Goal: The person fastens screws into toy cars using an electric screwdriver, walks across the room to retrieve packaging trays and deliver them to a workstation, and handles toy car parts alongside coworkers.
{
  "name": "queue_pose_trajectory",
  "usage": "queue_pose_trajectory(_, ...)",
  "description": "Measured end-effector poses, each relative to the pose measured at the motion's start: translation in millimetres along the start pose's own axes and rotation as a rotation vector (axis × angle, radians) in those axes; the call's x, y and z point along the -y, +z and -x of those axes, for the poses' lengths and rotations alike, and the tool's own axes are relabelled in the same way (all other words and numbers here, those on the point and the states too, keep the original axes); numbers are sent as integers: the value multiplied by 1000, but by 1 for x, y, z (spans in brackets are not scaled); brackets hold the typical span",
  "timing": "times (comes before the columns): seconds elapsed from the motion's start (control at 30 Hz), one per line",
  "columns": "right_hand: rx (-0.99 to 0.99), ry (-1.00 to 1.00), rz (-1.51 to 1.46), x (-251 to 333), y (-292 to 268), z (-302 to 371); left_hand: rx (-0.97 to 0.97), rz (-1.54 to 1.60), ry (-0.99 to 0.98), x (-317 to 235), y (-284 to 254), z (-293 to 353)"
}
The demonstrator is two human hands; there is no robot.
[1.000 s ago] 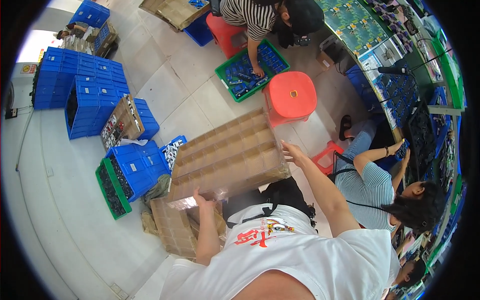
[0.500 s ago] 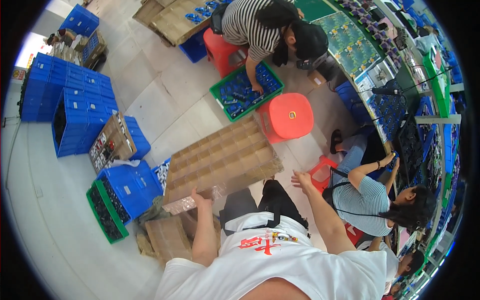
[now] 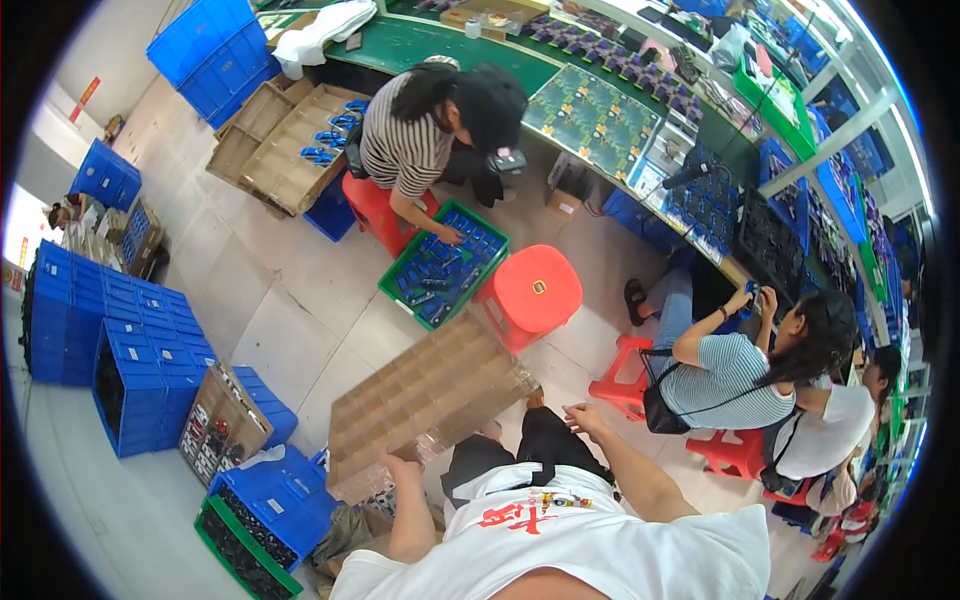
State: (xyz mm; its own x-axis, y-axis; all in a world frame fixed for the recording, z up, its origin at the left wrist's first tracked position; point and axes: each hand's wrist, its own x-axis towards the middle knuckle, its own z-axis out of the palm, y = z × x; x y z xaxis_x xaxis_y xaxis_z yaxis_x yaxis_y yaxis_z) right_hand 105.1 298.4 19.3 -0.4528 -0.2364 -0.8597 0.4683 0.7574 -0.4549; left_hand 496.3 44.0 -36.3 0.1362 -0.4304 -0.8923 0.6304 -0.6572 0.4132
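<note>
A wide cardboard tray (image 3: pixel 430 392) with a grid of shallow square compartments spans the space in front of my legs. Its compartments look bare, and shiny clear tape shows along the near side. My left hand (image 3: pixel 402 469) grips the tray's near edge toward its left end; part of the fingers is hidden by the cardboard. Off the tray's right end, my right hand (image 3: pixel 584 419) is apart from it, with fingers loosely spread and nothing in them.
Beyond the tray are a red stool (image 3: pixel 538 290) and a green crate (image 3: pixel 445 268) of blue parts, where a seated person reaches in. Blue crates (image 3: pixel 150 375) stack at left. Another person sits at the right workbench (image 3: pixel 745 270) on a red stool (image 3: pixel 622 380).
The view has tilted up, showing more of the far workbench. The tray sits lower in the picture, still at my left hand. My right hand stays apart from it, fingers less stretched.
</note>
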Motion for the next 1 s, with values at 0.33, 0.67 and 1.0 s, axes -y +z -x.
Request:
queue_pose_trajectory(0.33, -62, 83, 27, -38, -43, -8, -186, -97, -10, 1, 32, 20)
queue_pose_trajectory(0.67, 124, 26, 110, 2, -71, -61, -355, -108, 14, 26, 48, 53)
queue_pose_trajectory(1.0, 65, 20, 77, 34, -160, -115, -244, 53, 70, 65, 72, 92)
